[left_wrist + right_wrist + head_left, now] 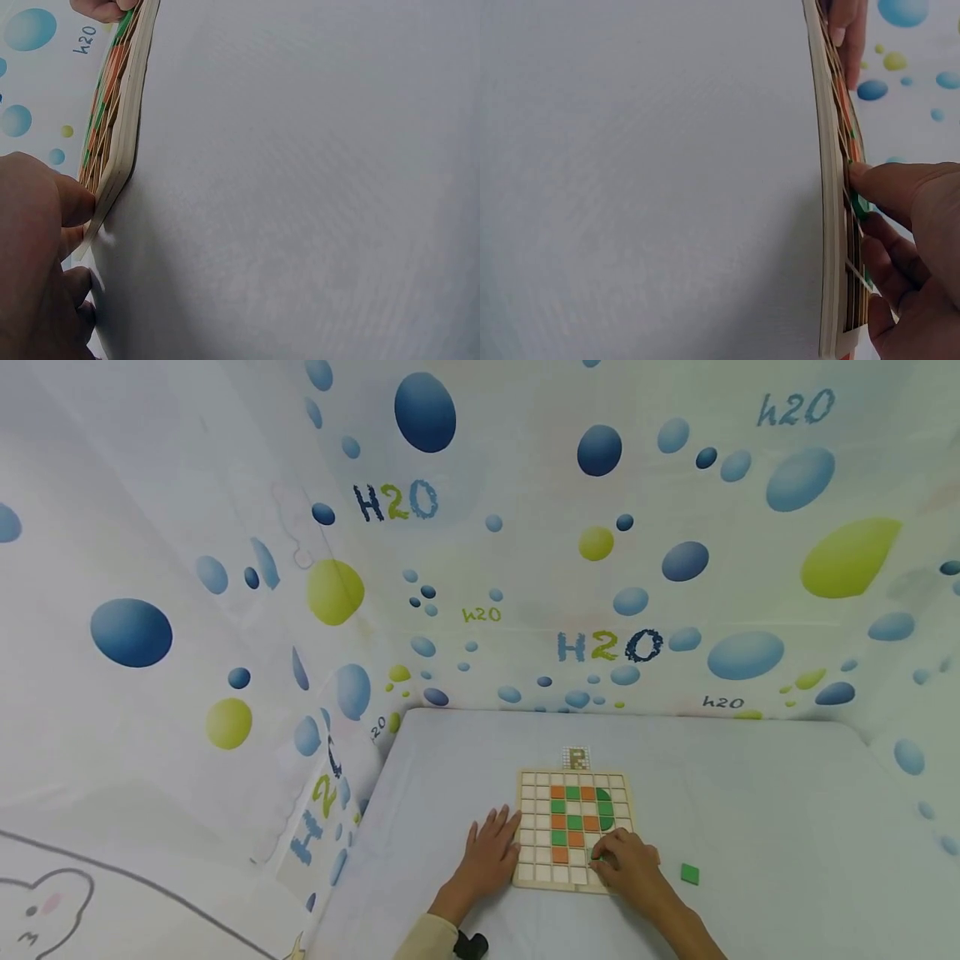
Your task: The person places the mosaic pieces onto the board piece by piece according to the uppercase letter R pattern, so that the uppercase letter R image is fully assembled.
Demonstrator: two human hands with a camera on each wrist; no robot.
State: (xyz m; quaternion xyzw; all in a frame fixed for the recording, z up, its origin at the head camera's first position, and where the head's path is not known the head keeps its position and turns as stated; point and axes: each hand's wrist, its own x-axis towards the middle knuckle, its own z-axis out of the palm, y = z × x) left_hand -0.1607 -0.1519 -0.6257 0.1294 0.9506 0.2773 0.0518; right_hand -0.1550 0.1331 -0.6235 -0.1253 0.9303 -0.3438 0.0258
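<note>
A square wooden grid board [528, 835] lies on the table, with orange tiles [557, 792] and green tiles [558, 837] set in its cells in an R-like pattern. My left hand [491, 856] lies beside the board's left side, its fingers extended and touching the edge. At the lower right cells, my right hand [626, 860] pinches a green tile [860, 204] between thumb and fingers, low against the board. Those fingers hide part of the tile and the cells below it. A loose green tile [690, 874] lies right of the right hand.
Behind the board's top edge is a small pattern card [577, 757]. Part of an orange piece [657, 855] shows beside the right hand. A black object [471, 945] sits by the left wrist. Printed sheeting [517, 568] rises behind the white table [765, 810].
</note>
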